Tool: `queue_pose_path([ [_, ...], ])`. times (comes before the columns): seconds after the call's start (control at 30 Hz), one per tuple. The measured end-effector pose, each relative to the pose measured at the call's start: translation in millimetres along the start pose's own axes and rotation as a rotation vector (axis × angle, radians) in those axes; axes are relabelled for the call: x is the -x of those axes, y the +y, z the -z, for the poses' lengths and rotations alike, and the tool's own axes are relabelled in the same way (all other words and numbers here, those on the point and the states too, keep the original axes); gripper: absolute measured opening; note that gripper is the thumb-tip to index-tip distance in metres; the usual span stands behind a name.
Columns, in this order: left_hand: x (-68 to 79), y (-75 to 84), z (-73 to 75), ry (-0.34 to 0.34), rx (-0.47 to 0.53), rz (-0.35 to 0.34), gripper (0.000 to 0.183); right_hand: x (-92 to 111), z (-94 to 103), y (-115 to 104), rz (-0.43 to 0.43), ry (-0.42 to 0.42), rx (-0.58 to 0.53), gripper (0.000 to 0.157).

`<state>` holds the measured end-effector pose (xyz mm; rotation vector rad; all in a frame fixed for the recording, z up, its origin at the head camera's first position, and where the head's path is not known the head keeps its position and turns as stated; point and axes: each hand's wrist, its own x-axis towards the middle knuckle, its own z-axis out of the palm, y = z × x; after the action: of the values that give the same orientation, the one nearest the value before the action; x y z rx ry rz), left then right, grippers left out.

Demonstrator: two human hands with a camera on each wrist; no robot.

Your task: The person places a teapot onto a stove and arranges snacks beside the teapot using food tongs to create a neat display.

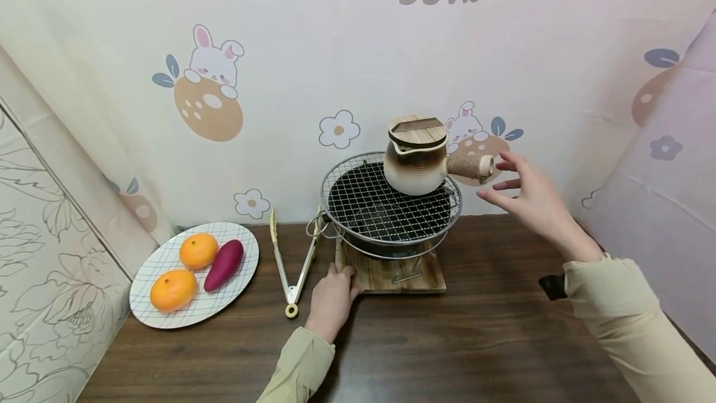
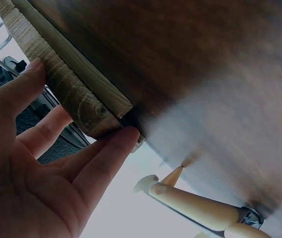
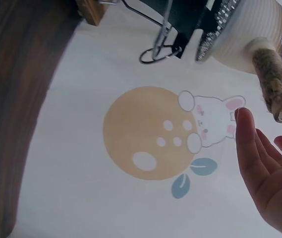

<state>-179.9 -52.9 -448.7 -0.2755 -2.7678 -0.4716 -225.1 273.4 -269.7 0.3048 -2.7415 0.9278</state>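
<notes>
A small pot with a wooden lid stands on the round wire grill rack, toward its right side. Its handle, wrapped in twine, sticks out to the right. My right hand is just beyond the handle's end, thumb and fingers spread apart with nothing between them. The grill sits on a square wooden board. At the board's front left corner, my left hand grips the wood; in the left wrist view the thumb and fingertips bear on two sides of the board.
Metal tongs with pale tips lie spread left of the grill. Farther left, a checked oval plate carries two oranges and a purple sweet potato. A printed cloth wall rises right behind the grill.
</notes>
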Motion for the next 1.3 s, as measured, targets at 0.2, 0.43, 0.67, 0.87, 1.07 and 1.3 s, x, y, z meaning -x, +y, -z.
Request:
queue_pose_path([
  [0.2, -0.2, -0.2, 0.5, 0.009, -0.008, -0.009, 0.038, 10, -12.9, 10, 0.015, 0.009, -0.022, 0.088],
  [0.43, -0.8, -0.2, 1.0, 0.003, -0.015, -0.004, 0.037, 18, -32.0, 19, 0.016, 0.005, -0.015, 0.088],
  [0.67, -0.1, 0.6, 1.9, -0.007, -0.004, 0.005, 0.038, 28, -51.4, 24, -0.015, -0.021, -0.014, 0.088],
  [0.87, 0.6, 1.2, 2.4, -0.021, 0.004, 0.007, 0.038, 34, -67.0, 29, -0.024, -0.052, -0.012, 0.086],
  [1.07, 0.0, 1.6, 3.1, -0.022, -0.003, 0.009, 0.038, 36, -82.2, 33, -0.028, -0.074, -0.003, 0.087],
  [1.3, 0.0, 1.4, 3.1, -0.031, -0.002, 0.012, 0.038, 40, -100.6, 38, -0.046, -0.127, -0.021, 0.089],
])
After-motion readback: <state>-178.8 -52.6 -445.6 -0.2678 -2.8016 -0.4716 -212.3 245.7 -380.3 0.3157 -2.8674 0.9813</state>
